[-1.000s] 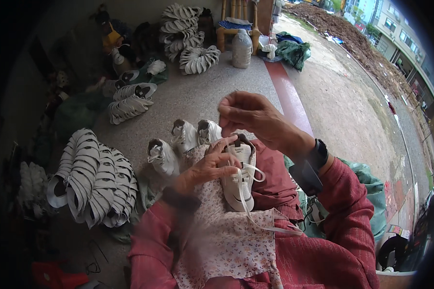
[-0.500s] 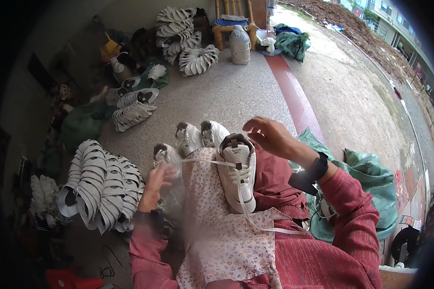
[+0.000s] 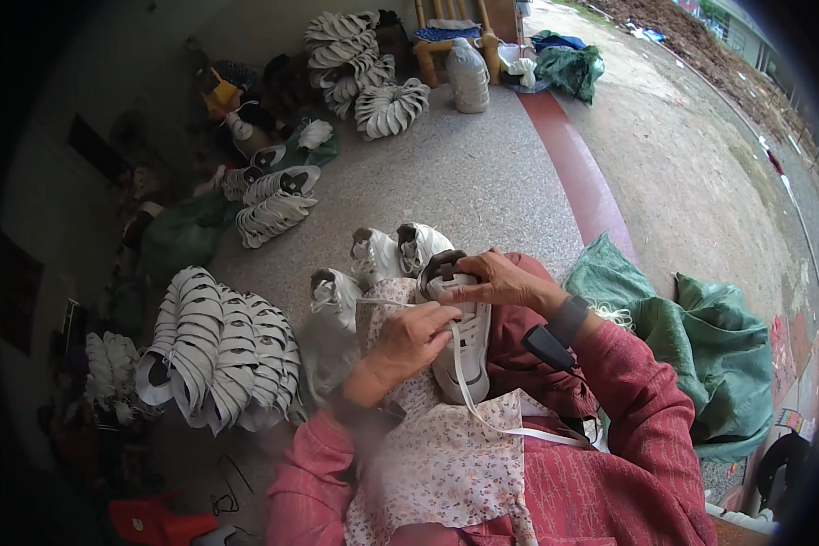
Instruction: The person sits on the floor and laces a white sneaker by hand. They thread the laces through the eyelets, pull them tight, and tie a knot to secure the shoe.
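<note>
Here's the white lace-up sneaker [image 3: 473, 348], toe pointing back on the lap, against the floral-print cloth apron [image 3: 446, 464]: likely light, soft-topped, stiffer-soled, best steadied at the collar. The left hand [image 3: 408, 342] bunches its fingers by the limp, flat white lace [image 3: 537, 434]; the right hand [image 3: 496, 280] curls over the tongue. Upper eyelets are hidden; I can't tell what either hand pinches.

- Daylight floods in from the right of the red floor strip [image 3: 569, 159], leaving the pavement [image 3: 673, 146] there pale.
- The strip's near end carries a whitish sheen.
- Far left of the strip, the wall [image 3: 255, 35] sinks into dimness.
- Below it, haze softens the floral apron's [image 3: 455, 455] left part.
- Fisheye distortion curves the strip; black vignetting surrounds everything.
</note>
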Demonstrator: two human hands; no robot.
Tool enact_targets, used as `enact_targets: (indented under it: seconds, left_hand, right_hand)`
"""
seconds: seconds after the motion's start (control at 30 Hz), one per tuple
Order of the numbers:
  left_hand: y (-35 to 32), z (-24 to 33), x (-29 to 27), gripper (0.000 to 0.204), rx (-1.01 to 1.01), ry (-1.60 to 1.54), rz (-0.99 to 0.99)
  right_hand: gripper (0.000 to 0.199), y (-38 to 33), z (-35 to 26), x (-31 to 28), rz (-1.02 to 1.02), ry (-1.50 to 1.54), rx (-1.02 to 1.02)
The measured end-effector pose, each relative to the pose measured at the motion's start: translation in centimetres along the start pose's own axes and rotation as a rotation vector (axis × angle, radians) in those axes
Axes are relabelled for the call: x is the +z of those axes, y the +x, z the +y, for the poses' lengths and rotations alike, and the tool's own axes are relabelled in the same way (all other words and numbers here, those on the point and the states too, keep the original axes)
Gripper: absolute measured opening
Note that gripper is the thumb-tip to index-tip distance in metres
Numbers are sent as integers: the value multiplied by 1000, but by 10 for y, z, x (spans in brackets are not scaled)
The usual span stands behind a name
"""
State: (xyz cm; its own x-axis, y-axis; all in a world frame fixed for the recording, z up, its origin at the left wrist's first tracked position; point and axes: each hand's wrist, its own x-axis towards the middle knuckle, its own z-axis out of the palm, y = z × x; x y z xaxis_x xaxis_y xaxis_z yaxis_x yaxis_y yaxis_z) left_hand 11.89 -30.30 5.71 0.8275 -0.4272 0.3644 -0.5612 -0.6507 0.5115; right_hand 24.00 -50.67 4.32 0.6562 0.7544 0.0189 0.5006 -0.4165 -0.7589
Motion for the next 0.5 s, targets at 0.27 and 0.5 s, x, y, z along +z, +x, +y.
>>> enact_targets:
  seconds: [0.27,0.5]
  left_hand:
    - [-27,11,-42,15,-334,-515,154]
    - [-115,-3,-143,26,-357,-906,688]
  right_hand:
    - [46,-8,-7,11,102,275,-88]
    - [44,-2,-2,2,-187,488,-4]
